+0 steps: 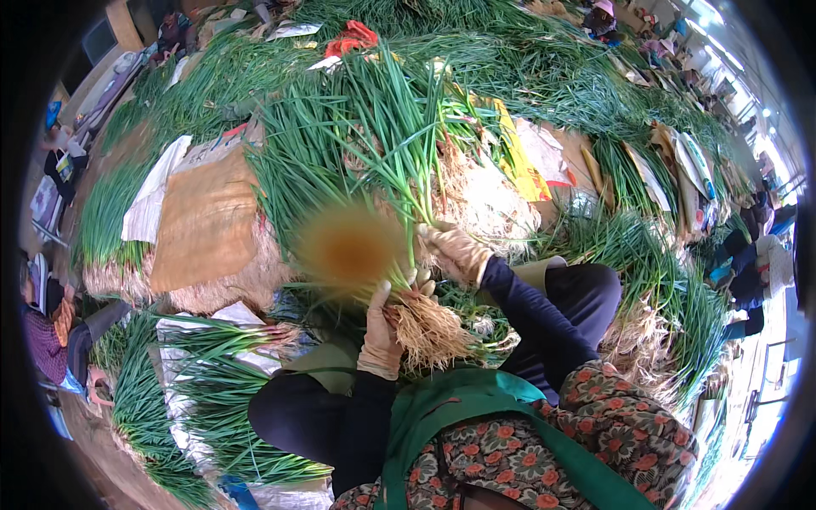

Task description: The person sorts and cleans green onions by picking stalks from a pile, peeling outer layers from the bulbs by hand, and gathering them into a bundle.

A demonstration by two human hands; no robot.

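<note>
My left hand (382, 335), in a pale glove, is closed around the stems of a bunch of green onions just above its tangled roots (437, 328). The roots hang over my lap and point toward me. Farther out, my right hand (456, 250), gloved the same way, pinches a few long green onion stalks (408, 172) near their lower ends; their leaves reach away from me. Beyond the right hand lies a heap of green onions with pale, sunlit roots (491, 197). A blurred brown spot hides part of the leaves by my left hand.
To the left, a brown sheet (204, 217) covers part of a rooted stack. More green onions lie on a white sack (169, 376) at lower left. A yellow sack (526, 166) and red netting (352, 38) lie farther out. Other people sit along both sides.
</note>
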